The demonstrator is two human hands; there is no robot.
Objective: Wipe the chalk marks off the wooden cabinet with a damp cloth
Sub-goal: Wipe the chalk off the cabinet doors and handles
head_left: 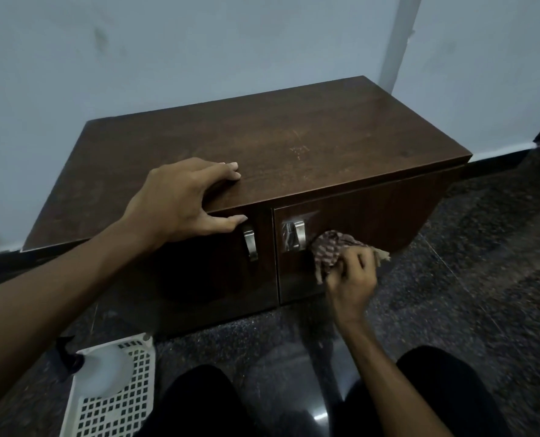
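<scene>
Head view: our left hand (183, 203) braces the cabinet (262, 146), fingers relaxed; our right hand (352, 275) grips the cloth (328, 250). We should press evenly beside the handle (293, 236).

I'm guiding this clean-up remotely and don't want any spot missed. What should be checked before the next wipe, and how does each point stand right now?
1. Cloth in hand: the right hand grips the bunched striped cloth. Ok.
2. Cloth on wood: it presses against the right door, beside the handle. Ok.
3. Cabinet steadied: the left hand rests on the front edge of the cabinet top. Ok.
4. Top free of chalk: faint pale marks show on it. Not ok.
5. Cloth damp: cannot tell.
6. Spray bottle nearby: it lies in the white basket on the floor. Ok.
</scene>
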